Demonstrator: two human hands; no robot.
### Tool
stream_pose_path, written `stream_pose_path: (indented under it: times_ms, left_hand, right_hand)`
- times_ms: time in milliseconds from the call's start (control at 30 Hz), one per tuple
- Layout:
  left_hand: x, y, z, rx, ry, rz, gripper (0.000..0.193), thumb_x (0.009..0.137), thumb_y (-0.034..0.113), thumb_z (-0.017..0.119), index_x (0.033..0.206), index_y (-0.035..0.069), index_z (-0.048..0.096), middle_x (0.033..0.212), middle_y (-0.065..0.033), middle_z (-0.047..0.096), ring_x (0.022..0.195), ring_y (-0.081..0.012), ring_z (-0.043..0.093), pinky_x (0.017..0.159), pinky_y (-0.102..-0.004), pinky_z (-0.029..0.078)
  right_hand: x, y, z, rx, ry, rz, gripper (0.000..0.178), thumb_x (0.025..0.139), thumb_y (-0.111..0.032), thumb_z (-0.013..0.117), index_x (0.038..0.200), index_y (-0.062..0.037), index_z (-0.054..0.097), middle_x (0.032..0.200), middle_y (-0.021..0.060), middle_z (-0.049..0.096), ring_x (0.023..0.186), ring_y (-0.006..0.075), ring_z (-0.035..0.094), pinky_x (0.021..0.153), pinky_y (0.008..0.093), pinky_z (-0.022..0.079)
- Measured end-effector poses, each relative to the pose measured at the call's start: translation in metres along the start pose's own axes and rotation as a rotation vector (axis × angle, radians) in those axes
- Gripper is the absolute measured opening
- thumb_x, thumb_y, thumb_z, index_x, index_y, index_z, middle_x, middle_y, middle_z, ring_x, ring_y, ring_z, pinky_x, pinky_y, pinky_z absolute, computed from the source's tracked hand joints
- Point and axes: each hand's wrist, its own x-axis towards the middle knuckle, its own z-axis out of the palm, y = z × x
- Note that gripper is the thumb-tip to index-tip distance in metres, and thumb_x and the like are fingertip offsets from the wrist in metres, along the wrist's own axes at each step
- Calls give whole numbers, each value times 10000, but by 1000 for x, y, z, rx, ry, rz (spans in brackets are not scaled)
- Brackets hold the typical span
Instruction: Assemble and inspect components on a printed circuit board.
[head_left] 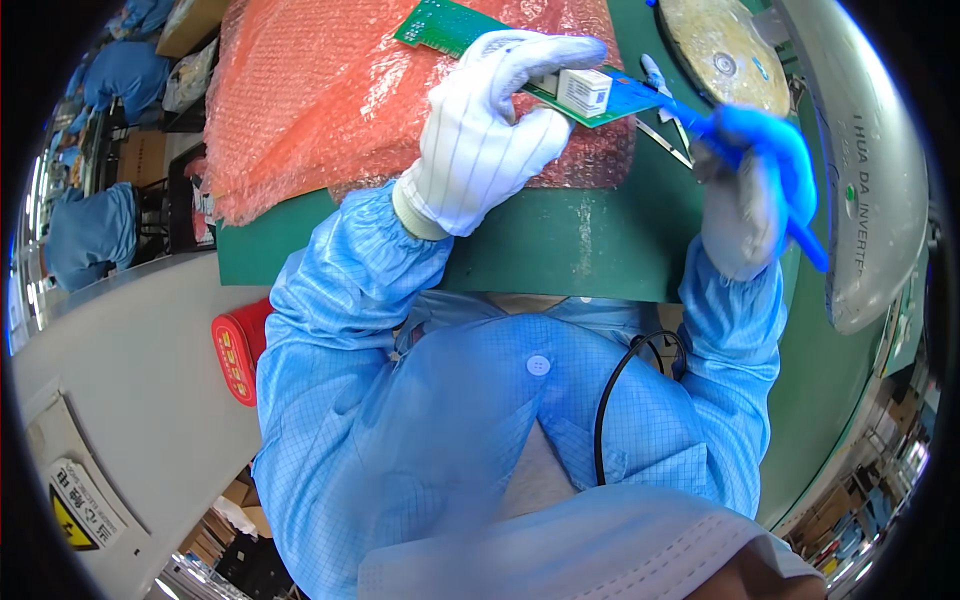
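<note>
Gloved hands at work over a green tabletop (pixel 560 250): the left hand (pixel 480 140), in a white striped glove, pinches a green circuit board (pixel 450 25) between thumb and fingers, holding it tilted in the air toward 12 o'clock. A white block-shaped component (pixel 585 90) sits on the board's near end, just beside the thumb. The right hand (pixel 745 200), at 2 o'clock, is closed around a blue-handled tool (pixel 760 135) whose tip meets the board's right edge; motion blur hides the exact contact. Behind the board, at 11 o'clock, lies a sheet of red bubble wrap (pixel 330 100). A round metal disc (pixel 725 50) rests at 1 o'clock, and a curved grey machine housing (pixel 870 170) runs along 3 o'clock. A red device (pixel 238 355) sits by the tabletop's edge at 9 o'clock. Seated workers in blue coats (pixel 95 225) appear far off at 10 o'clock. With the board held only at one end, pressure from the tool could twist it loose or scrape the component.
</note>
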Motion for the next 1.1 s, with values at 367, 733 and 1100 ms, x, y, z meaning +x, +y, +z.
stream_pose_path:
  times_ms: [367, 733, 1100]
  left_hand:
    - [-1, -4, 3, 66, -15, 31, 473, 692, 6, 565, 1144, 102, 667, 1059, -88, 645, 994, -226, 605, 861, -323, 502]
    - [7, 15, -8, 200, 78, 223, 500, 631, -49, 629, 1104, 108, 671, 987, -60, 680, 951, -236, 616, 825, -325, 524]
    - [7, 27, -11, 235, 84, 280, 511, 623, -59, 653, 1104, 111, 670, 998, -64, 674, 937, -241, 621, 815, -330, 528]
  right_hand:
    - [-1, -4, 2, 26, -242, -12, 259, 971, -253, 522, 962, 2, 564, 897, 151, 617, 627, 189, 581, 515, 271, 440]
    - [22, 6, 8, 28, 229, 301, 318, 990, -245, 494, 1222, -48, 586, 895, 73, 641, 705, 118, 571, 601, 221, 422]
    - [16, 29, 10, 331, -37, 422, 307, 972, -167, 517, 1227, 1, 554, 1095, 89, 620, 966, 163, 592, 842, 287, 458]
